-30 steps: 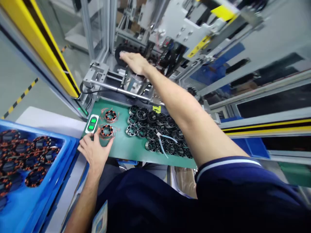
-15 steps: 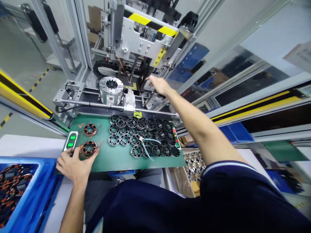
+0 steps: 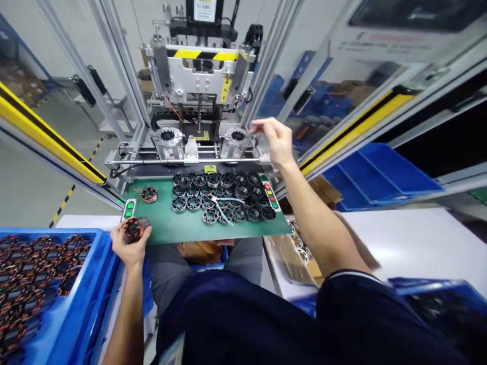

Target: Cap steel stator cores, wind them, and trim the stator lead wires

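Copper-wound ring sits gripped between thumb and fingers of the left hand at the green worktop's near-left corner, its underside hidden by them, while past the worktop's far-right corner the right hand's fingers curl, holding what I can't tell, and grey floor spreads to its left.

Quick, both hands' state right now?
Left hand: holding a black ring with orange windings.
Right hand: part-curled, nothing visibly held; open or closed unclear.
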{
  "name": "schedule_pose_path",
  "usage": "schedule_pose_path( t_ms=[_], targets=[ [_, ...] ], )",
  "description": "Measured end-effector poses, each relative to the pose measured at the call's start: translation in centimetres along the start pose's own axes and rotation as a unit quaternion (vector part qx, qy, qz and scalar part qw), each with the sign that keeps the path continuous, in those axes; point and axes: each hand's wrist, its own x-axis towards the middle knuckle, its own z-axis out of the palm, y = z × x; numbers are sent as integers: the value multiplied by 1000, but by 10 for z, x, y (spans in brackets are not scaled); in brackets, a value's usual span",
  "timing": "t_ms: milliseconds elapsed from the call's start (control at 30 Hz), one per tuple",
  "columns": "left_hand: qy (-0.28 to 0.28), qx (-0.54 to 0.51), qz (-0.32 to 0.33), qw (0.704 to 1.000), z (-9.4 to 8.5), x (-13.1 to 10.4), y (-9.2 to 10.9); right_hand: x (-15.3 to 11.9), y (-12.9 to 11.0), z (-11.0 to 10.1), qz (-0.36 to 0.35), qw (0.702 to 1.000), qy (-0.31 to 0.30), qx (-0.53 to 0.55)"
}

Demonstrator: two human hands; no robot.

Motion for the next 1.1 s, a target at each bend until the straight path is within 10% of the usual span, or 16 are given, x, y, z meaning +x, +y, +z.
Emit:
schedule_pose_path(
  t_ms=[133,300,767,967,1100],
  targets=[
    [-26,-161,15,986,-12,-19,20,-158,37,-54,102,993,36,-49],
    [-179,-396,-50,899,-17,-69,53,-283,72,-39,192,971,27,-139],
    [-394,-283,-14,874,-29,-178,71,-312,123,-36,165,963,-59,-206],
    [-436,-343,-35,832,-26,-184,68,-334,-6,-40,101,976,63,-183],
    [-456,-342,-46,820,-20,-179,74,-364,-106,-1,142,969,-200,22]
  ],
)
